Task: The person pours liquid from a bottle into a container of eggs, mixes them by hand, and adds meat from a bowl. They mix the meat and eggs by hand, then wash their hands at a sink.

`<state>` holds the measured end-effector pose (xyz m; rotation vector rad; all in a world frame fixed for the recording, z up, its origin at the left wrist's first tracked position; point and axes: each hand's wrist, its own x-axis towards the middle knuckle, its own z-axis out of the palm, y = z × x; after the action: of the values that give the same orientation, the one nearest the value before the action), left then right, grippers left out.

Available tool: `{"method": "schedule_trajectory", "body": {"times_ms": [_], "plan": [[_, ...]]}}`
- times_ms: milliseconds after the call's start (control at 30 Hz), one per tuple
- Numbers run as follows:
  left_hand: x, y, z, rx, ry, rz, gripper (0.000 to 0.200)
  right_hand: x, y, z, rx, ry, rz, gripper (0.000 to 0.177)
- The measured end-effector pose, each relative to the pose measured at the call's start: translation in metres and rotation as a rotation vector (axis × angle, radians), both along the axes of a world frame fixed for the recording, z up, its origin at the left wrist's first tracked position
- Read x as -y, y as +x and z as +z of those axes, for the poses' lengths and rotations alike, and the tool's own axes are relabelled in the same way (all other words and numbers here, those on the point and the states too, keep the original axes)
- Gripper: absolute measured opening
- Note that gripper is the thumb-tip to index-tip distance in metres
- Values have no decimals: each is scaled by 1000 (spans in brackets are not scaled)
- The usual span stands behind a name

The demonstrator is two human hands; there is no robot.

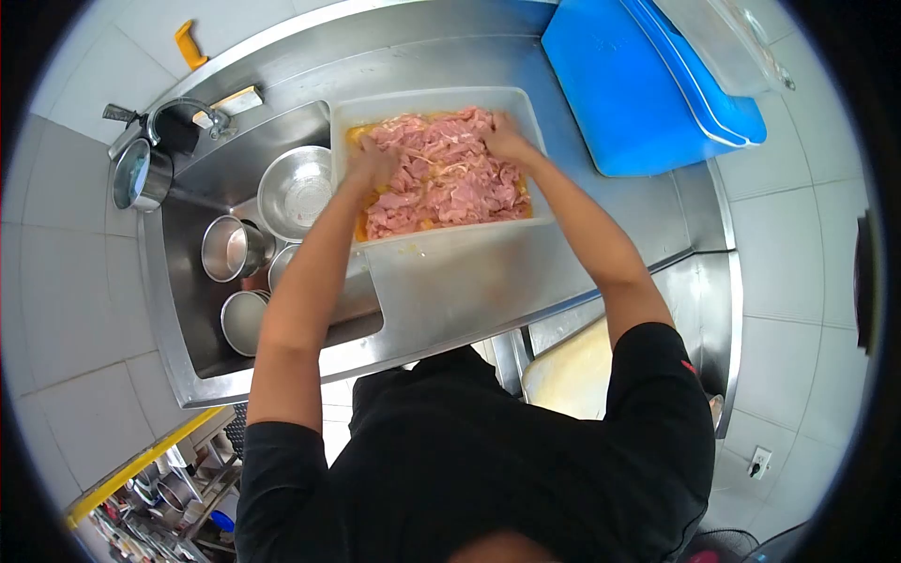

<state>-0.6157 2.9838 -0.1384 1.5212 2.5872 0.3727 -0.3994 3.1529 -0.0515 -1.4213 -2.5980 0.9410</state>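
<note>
Sliced raw meat (450, 174), pink and moist, fills a large translucent plastic tub (450, 233), with yellow-orange liquid showing around its edges. The tub stands on the steel counter, its left side reaching over the sink's edge. My left hand (377, 167) is inside the tub at the left, touching the meat; its fingers are blurred and partly sunk in. At the upper right of the tub, my right hand (507, 141) also touches the meat. Blur and the meat hide whether its fingers are closed.
A steel sink (188, 310) at left holds a colander (298, 192) and several metal pots. A faucet (188, 111) rises behind it, beside another pot (143, 176). A blue cooler (633, 89) stands right of the tub. A pale board (572, 371) lies below the counter.
</note>
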Motion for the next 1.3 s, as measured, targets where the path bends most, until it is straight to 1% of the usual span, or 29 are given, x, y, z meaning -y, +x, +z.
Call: {"method": "schedule_trajectory", "body": {"times_ms": [67, 100, 167, 200, 233, 300, 333, 367, 400, 433, 500, 533, 600, 633, 667, 733, 767, 800, 833, 900, 933, 1000, 1067, 1100, 1167, 1200, 1233, 1267, 1300], "plan": [[4, 27, 32, -117, -110, 90, 73, 15, -17, -43, 120, 725, 128, 43], [6, 41, 50, -174, -170, 132, 75, 26, -25, -39, 119, 723, 136, 43], [-3, 64, 88, 556, 32, 171, 74, 45, -35, -28, 1, 578, 281, 46], [-9, 74, 81, 871, 280, 300, 74, 52, -40, -28, -32, 524, 324, 47], [-11, 78, 88, 876, 280, 291, 74, 51, -49, -27, -293, 22, 284, 46], [-11, 78, 109, 1201, 367, 423, 56, 49, -49, -17, -550, -481, 224, 48], [-7, 76, 130, 1201, 367, 422, 56, 58, -47, 16, -513, -778, 51, 43], [-1, 70, 156, 1177, 217, 320, 50, 70, -44, 42, -466, -1071, -125, 38], [4, 64, 169, 1144, 67, 222, 44, 81, -40, 53, -724, -1175, -144, 24], [8, 59, 168, 1139, 70, 232, 44, 74, -37, 53, -723, -1182, -135, 24], [13, 48, 166, 932, 44, 106, 44, 48, -23, 59, 22, -33, 489, 21], [14, 38, 158, 932, 47, 113, 44, 39, -15, 49, 0, -117, 403, 22], [15, 15, 126, 823, 205, -134, 37, 25, -1, 39, -22, -204, 317, 23], [16, 11, 113, 823, 206, -130, 37, 18, 5, 43, -70, -300, 147, 27], [15, 7, 101, 423, 303, 34, 37, 11, 8, 47, -117, -390, -23, 32], [3, -7, 53, 23, 392, 205, 38, -21, 1, 15, -218, -326, -101, 36], [-13, -20, 12, 0, 320, 128, 42, -34, -6, 3, -320, -266, -184, 40], [-15, -20, 16, -10, 283, 95, 44, -36, -16, 5, -312, -264, -174, 40], [-18, -20, 21, -20, 247, 61, 46, -33, -31, 9, -281, -407, -210, 44], [-7, 15, 116, 789, 312, 218, 58, -24, -56, 13, -240, -555, -247, 48], [-12, 17, 111, 794, 307, 223, 58, -17, -67, 13, -239, -685, -207, 50], [-27, 17, 104, 1103, 313, 262, 62, 2, -75, 29, -237, -822, -175, 52], [-30, 16, 108, 1105, 235, 242, 62, 25, -68, 70, -249, -1142, -37, 53], [-26, 16, 113, 1107, 159, 227, 62, 28, -61, 71, -252, -1149, -49, 53], [-11, 14, 136, 1240, 39, 102, 54, 33, -47, 74, -194, -655, -28, 39], [-2, 15, 148, 1366, -74, -22, 50, 34, -38, 79, -195, -657, -36, 39], [6, 18, 160, 1364, -77, -31, 50, 32, -30, 87, -36, -554, 272, 34], [17, 25, 169, 1121, -165, -163, 47, 31, -20, 94, 128, -441, 574, 28], [25, 29, 173, 876, -244, -287, 44, 39, -7, 102, 129, -443, 566, 28]]}}
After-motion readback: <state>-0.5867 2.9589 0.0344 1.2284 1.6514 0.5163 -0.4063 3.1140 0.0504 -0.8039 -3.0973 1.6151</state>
